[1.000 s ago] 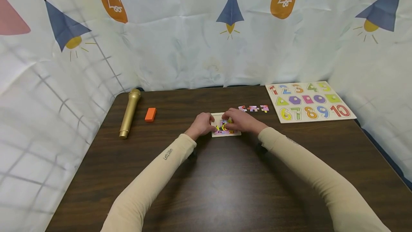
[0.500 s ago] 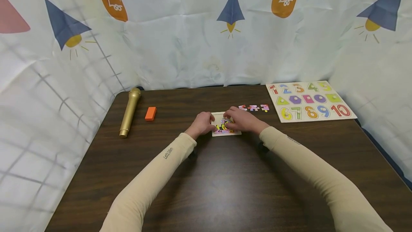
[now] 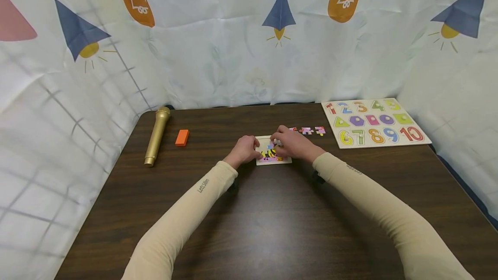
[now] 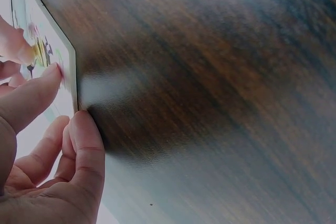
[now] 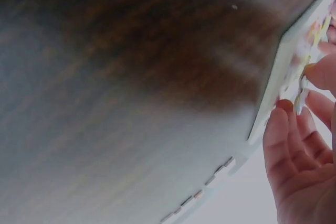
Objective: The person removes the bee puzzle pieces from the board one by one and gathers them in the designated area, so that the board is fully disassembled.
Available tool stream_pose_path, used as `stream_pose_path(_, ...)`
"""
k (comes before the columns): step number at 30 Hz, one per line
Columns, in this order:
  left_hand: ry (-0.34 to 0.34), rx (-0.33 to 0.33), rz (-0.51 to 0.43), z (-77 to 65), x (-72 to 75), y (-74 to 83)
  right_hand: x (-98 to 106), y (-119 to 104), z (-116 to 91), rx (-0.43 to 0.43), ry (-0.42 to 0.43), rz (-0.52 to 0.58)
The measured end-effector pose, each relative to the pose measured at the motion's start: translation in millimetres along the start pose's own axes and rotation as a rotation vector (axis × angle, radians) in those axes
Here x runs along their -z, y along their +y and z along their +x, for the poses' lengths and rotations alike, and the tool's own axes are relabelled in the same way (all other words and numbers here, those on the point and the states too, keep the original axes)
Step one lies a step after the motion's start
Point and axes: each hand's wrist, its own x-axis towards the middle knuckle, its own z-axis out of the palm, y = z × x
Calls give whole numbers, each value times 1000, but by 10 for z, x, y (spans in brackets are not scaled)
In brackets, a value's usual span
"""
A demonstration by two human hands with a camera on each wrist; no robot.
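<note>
A small jigsaw puzzle board (image 3: pixel 262 141) with a cream frame lies mid-table, showing a yellow-and-black striped picture in its lower part. At its left edge my left hand (image 3: pixel 245 148) holds it: in the left wrist view the thumb (image 4: pixel 46 83) lies over the picture and fingers touch the edge. My right hand (image 3: pixel 294 143) is over the board's right side. In the right wrist view it pinches a puzzle piece (image 5: pixel 301 96), tilted up on edge, between thumb and finger. Part of the picture is hidden by the right hand.
Behind the right hand lie loose puzzle pieces (image 3: pixel 306 131) in a row. A number and shape peg board (image 3: pixel 337 141) is at the back right. To the left are a gold microphone (image 3: pixel 157 137) and an orange block (image 3: pixel 181 138). A printed curtain (image 3: pixel 233 68) encloses the table.
My right hand's fingers have risen slightly and the piece in them has tilted up, uncovering more of the striped picture. My left hand stays at the board's left edge.
</note>
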Motion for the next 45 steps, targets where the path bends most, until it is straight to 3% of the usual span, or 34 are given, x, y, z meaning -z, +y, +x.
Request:
stream_pose_path(12, -2, 9, -15, -20, -2, 12, 9, 45, -12, 38, -39, 117)
stream_pose_path(20, 3, 6, -14, -14, -5, 0, 18, 23, -24, 88, -10, 15)
stream_pose_path(26, 3, 21, -19, -10, -32, -19, 28, 84, -110, -32, 6, 102)
stream_pose_path(36, 15, 32, -19, -38, -39, -16, 75, 384, -417, -197, 77, 205)
stream_pose_path(45, 24, 21, -27, -36, -26, 16, 73, 461, -434, -226, 54, 201)
